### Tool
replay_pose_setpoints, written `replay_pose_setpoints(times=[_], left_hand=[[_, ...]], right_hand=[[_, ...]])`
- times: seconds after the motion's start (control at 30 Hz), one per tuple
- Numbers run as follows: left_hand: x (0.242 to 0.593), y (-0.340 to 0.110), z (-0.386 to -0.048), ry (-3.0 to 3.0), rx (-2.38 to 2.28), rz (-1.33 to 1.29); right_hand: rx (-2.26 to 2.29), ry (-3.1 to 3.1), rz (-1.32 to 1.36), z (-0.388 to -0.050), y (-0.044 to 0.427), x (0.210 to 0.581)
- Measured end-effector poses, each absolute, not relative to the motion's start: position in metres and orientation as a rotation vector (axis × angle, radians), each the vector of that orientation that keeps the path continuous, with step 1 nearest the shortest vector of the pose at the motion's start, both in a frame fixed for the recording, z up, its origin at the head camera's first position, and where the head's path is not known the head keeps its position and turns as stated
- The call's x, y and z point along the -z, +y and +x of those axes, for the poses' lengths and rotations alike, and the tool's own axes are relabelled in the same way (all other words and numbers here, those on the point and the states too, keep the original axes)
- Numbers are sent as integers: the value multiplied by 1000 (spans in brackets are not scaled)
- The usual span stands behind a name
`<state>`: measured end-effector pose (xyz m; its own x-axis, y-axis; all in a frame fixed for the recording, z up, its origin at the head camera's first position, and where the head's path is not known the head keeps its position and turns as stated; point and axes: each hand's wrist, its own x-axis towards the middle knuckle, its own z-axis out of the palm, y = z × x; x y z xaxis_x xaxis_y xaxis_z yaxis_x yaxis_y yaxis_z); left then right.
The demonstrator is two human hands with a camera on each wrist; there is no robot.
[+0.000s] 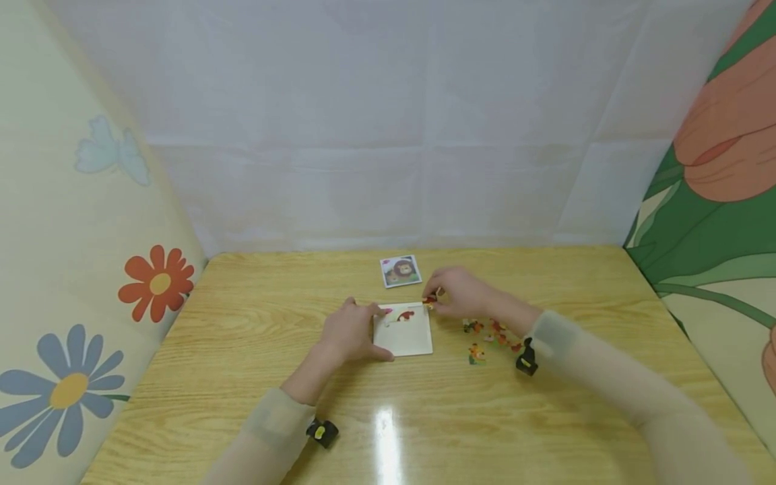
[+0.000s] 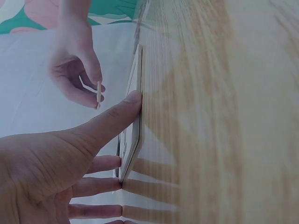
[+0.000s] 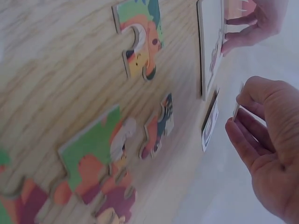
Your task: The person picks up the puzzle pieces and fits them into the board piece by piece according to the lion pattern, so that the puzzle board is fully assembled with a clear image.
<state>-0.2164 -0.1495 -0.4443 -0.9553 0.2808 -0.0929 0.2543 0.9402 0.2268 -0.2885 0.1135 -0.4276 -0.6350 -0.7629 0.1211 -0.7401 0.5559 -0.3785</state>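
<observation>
Fingertips of the right hand [image 1: 462,292] partly cover the thin multicoloured jigsaw piece [image 1: 430,301] they pinch; below left of this grip, the right-wrist view's edge crops a flat green-and-maroon jigsaw piece [image 3: 32,199].

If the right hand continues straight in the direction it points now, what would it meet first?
The right hand, holding a puzzle piece, would probably meet the white board first, near its upper right corner; height is unclear, so it might pass above.

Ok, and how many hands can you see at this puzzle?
2: the left hand touches the white board at its left side, and the right hand pinches a puzzle piece by the board's far right corner. No other hand shows.
</observation>
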Motion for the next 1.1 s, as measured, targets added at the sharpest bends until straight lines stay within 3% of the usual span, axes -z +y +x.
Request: replay_pose_setpoints(times=[1.1], left_hand=[[442, -150, -217, 2959, -294, 419]], right_hand=[[570, 2722, -1338, -280, 83, 458]])
